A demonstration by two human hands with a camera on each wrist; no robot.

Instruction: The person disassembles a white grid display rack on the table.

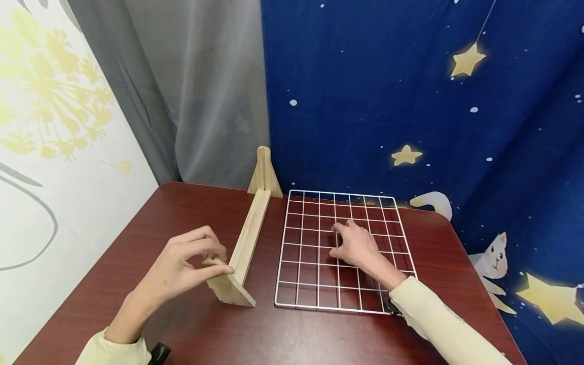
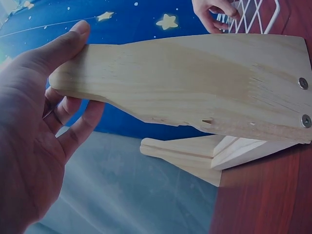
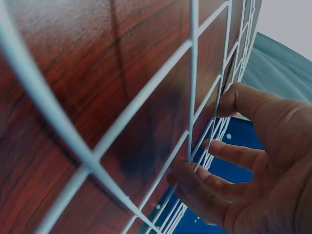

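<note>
A pale wooden stand (image 1: pixel 252 228), two uprights joined by a long grooved bar, stands on the left half of the table. My left hand (image 1: pixel 182 261) pinches the narrow top of its near upright (image 2: pixel 170 83), thumb on one side and fingers on the other. Two screw heads show at the base of that upright in the left wrist view. Right of the stand, a white wire grid panel (image 1: pixel 312 261) lies over the tabletop. My right hand (image 1: pixel 358 246) is at the panel's middle, thumb and fingertips bent around its wires (image 3: pixel 193 97).
The dark red table (image 1: pixel 182 334) has rounded far corners. Behind it hangs a blue curtain (image 1: pixel 365 101) with stars, beside a grey one (image 1: pixel 219 101). A white patterned panel (image 1: pixel 68 152) rises at the left. The stand's far upright (image 1: pixel 263 172) is near the back edge.
</note>
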